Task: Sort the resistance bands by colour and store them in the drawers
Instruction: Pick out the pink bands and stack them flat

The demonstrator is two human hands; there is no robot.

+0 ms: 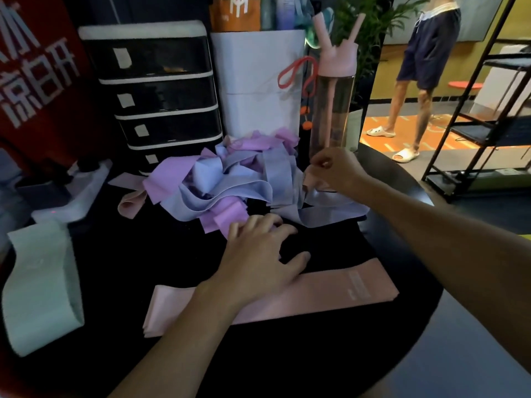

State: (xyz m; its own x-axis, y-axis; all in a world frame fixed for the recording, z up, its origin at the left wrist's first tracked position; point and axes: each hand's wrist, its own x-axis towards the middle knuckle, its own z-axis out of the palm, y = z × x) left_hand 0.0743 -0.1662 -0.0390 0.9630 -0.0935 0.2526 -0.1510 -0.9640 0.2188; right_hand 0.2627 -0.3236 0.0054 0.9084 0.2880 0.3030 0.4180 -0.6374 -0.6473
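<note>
Our left hand [258, 259] rests, fingers spread, against the crumpled heap of bands [230, 182], lilac and blue, mid-counter [287, 357]. Our right hand [336, 168] pinches a limp pink band [311, 180] at the heap's right. Glossy black drawers [161, 96] stand at the back left.

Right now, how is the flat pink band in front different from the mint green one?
The pink band lies pressed flat; the mint green band bulges open as a loop. The pink band runs sideways under the left arm; the mint green band lies untouched at the table's left edge. Both are wide bands set apart from the pile.
</note>
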